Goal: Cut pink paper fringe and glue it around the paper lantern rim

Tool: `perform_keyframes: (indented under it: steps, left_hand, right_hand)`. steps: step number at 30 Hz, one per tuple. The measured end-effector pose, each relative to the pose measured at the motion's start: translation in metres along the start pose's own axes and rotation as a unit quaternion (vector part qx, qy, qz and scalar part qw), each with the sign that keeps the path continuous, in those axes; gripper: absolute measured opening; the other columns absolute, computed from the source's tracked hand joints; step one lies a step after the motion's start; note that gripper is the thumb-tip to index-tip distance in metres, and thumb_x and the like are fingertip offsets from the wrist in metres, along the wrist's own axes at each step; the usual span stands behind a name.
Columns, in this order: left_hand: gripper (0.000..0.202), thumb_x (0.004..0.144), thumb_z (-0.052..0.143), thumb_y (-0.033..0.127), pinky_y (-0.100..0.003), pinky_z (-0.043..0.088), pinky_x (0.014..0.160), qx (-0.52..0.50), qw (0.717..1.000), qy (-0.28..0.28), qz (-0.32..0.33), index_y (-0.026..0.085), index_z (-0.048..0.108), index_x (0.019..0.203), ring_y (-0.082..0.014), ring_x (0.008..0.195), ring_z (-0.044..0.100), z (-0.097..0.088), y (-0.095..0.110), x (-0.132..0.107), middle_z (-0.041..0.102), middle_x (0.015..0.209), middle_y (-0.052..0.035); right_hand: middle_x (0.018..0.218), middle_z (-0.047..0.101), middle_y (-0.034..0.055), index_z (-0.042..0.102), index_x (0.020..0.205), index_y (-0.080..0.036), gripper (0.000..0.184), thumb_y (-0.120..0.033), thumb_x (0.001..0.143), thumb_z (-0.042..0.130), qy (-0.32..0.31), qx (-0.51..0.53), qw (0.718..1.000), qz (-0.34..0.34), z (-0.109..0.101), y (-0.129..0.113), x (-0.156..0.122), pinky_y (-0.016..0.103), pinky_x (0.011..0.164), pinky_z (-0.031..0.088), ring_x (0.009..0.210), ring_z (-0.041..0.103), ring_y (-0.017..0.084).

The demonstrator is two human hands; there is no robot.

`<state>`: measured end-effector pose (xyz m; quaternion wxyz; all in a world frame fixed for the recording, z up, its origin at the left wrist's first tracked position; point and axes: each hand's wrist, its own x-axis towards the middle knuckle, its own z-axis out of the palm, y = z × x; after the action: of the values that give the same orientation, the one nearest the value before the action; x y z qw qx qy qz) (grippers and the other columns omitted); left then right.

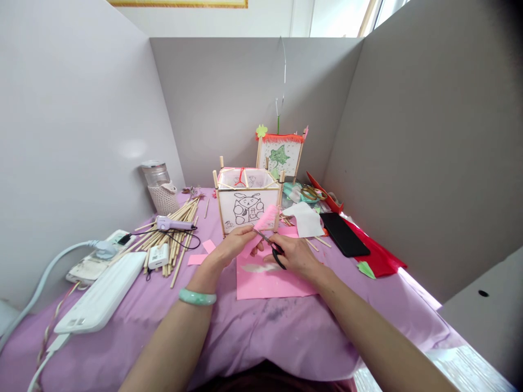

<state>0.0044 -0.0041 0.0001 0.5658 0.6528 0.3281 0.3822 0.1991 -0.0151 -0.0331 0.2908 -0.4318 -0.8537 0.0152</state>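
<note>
My left hand [241,244] is closed on a strip of pink paper [267,216], whose upper edge is cut into a fringe. In my right hand [295,255] is a pair of scissors [277,256] with black handles, its blades at the strip beside my left fingers. Under both hands lies a pink sheet [265,286] with a pale patch on it. Just behind stands a stick-framed paper lantern [249,209] with a drawn animal on its front panel and a red cord on top. Small pink paper pieces [197,259] lie left of my left hand.
Wooden sticks [177,239] are heaped at left, with a lilac glue gun [175,223], a white power strip [102,294] and a jar [159,188]. On the right are a black phone [345,234], red material [378,253] and white cloth [304,218]. Another lantern [280,155] stands behind.
</note>
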Motion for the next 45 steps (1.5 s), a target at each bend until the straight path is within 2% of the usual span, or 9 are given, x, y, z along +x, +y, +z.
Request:
perform_keyframes:
  steps: [22,33,38,45]
  left_hand:
    - [0.022,0.082,0.05,0.03,-0.028,0.043,0.062,0.022,1.0,-0.001,0.001,0.013,0.058,0.07,-0.0118,0.054,0.052,0.002,0.008,-0.003,0.062,0.066,-0.0033]
    - [0.021,0.081,0.05,0.029,-0.028,0.043,0.063,0.033,0.999,-0.003,-0.002,0.013,0.058,0.069,-0.0116,0.055,0.053,-0.001,0.005,-0.002,0.063,0.069,-0.0047]
    - [0.021,0.08,0.052,0.03,-0.028,0.042,0.06,0.028,1.0,0.009,0.0,0.012,0.058,0.072,-0.0111,0.053,0.052,-0.002,0.002,0.001,0.063,0.068,-0.0046]
    - [0.019,0.079,0.053,0.03,-0.027,0.043,0.057,-0.023,0.998,0.062,-0.001,0.012,0.058,0.075,-0.0118,0.053,0.052,-0.003,-0.001,0.003,0.063,0.067,-0.0052]
  right_hand:
    - [0.077,0.068,0.0002,0.063,0.096,-0.022,0.029,-0.045,0.079,0.063,-0.004,-0.01,1.0,0.004,-0.004,-0.001,0.001,0.021,0.055,0.03,0.066,0.062,0.014]
    - [0.074,0.066,-0.0009,0.063,0.096,-0.022,0.029,-0.044,0.078,0.064,-0.009,0.011,1.0,0.024,-0.006,-0.003,0.001,0.021,0.054,0.031,0.062,0.059,0.013]
    - [0.075,0.064,-0.0012,0.061,0.095,-0.021,0.033,-0.049,0.077,0.063,-0.018,0.024,0.999,0.024,-0.007,-0.002,0.001,0.02,0.054,0.031,0.06,0.056,0.011]
    - [0.073,0.061,-0.0009,0.06,0.091,-0.02,0.035,-0.051,0.076,0.063,-0.027,0.03,0.999,0.016,-0.011,-0.005,0.0,0.02,0.055,0.032,0.062,0.054,0.012]
